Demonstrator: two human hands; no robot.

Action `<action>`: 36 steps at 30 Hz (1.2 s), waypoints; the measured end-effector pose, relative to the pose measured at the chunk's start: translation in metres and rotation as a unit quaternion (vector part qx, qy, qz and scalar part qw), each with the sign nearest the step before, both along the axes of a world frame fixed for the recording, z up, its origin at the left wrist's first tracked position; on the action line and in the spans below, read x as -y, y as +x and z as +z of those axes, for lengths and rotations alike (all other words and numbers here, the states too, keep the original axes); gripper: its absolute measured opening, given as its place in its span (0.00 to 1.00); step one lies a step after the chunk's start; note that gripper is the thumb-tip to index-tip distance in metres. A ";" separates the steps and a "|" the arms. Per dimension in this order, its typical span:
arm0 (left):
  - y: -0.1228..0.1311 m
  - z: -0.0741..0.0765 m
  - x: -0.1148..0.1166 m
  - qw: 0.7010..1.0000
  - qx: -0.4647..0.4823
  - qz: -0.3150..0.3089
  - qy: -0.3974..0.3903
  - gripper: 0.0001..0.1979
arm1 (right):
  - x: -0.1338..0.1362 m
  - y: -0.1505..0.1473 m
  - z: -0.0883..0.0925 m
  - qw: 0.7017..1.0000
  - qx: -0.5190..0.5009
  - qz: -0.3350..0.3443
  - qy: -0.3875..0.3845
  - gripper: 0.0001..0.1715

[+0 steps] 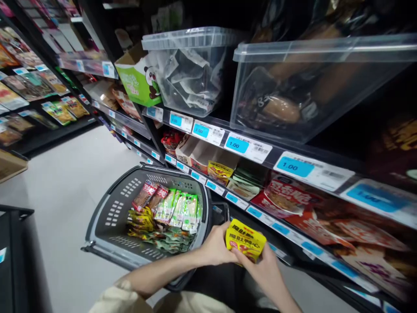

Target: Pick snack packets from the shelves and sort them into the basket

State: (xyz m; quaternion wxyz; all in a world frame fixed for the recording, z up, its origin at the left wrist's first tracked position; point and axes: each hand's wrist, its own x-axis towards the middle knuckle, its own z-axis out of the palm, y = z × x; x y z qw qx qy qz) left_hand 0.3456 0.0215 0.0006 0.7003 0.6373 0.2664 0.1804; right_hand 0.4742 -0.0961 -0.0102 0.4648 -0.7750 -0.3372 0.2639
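Note:
Between my two hands I hold yellow snack packets [246, 239] with black print; at least two seem stacked together. My left hand [217, 247] grips their left edge, and my right hand [264, 263] wraps the lower right side with its thumb across the front. Just left of my hands stands a grey shopping basket [94, 217]. Inside it lie red packets [145, 195], green-and-white packets [189, 211], yellow packets [141, 219] and a row of dull green packets [172, 239]. On the lower shelf, beyond my hands, a similar yellow packet [220, 171] sits in an open box.
A shelf edge with price tags [249, 145] runs along the right. Above it stand two clear plastic bins [195, 41] and a green panda box [138, 82]. Large red snack bags [286, 195] fill the lower shelf. Pale floor [65, 182] shows on the left, near a cardboard box [11, 165].

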 end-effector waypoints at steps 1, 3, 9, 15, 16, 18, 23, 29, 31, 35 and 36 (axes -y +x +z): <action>-0.001 0.000 -0.001 1.000 -0.002 -0.002 0.010 0.30 | 0.000 -0.001 0.001 0.999 0.026 0.016 0.022 0.29; -0.003 0.001 -0.006 0.999 -0.015 -0.017 0.035 0.28 | 0.001 -0.001 0.005 0.993 0.079 0.057 0.066 0.24; -0.011 0.008 -0.034 0.977 -0.062 -0.130 0.156 0.26 | 0.000 0.001 0.016 0.980 0.093 0.150 0.093 0.15; -0.014 0.019 -0.045 0.963 -0.028 -0.162 0.215 0.27 | -0.002 -0.002 0.022 0.980 0.054 0.167 0.095 0.15; -0.014 0.022 -0.046 0.961 -0.014 -0.167 0.220 0.27 | -0.002 -0.003 0.022 0.980 0.050 0.169 0.097 0.14; -0.015 0.027 -0.050 0.958 0.016 -0.175 0.228 0.26 | -0.004 -0.003 0.020 0.981 0.041 0.159 0.107 0.16; -0.026 0.041 -0.080 0.971 0.099 -0.085 0.199 0.22 | -0.010 -0.003 0.016 0.986 0.020 0.138 0.095 0.26; -0.048 0.081 -0.149 0.918 0.296 0.213 0.155 0.21 | -0.007 -0.015 0.026 0.969 0.046 0.238 0.045 0.22; -0.050 0.103 -0.172 0.901 0.305 0.253 0.175 0.23 | -0.003 -0.019 0.027 0.954 0.067 0.292 0.027 0.23; -0.039 0.135 -0.210 0.896 0.292 0.256 0.215 0.24 | -0.002 -0.023 0.021 0.935 0.107 0.339 -0.005 0.25; -0.034 0.138 -0.216 0.901 0.279 0.246 0.224 0.25 | -0.003 -0.023 0.019 0.933 0.117 0.340 -0.007 0.25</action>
